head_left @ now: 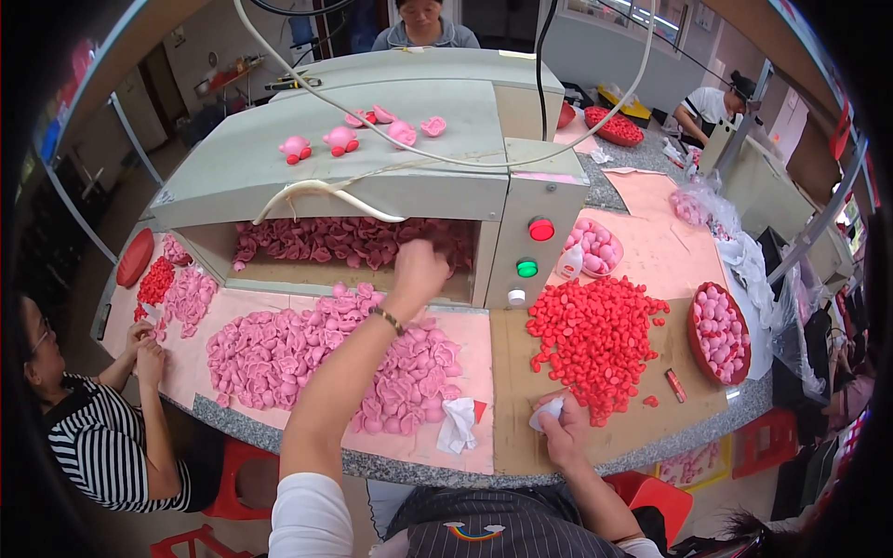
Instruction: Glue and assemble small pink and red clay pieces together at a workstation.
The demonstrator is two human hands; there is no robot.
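Pink moulded pieces fill the machine's opening, where the left hand reaches in, fingers curled on some; the right hand pinches a small white bottle; a big pile lies on the desk, seemingly much left

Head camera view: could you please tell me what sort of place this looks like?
Probably a small toy-assembly workshop: heaps of pink moulded pieces and red parts cover the worktable, a grey tunnel machine stands on it, and the left hand reaches in.
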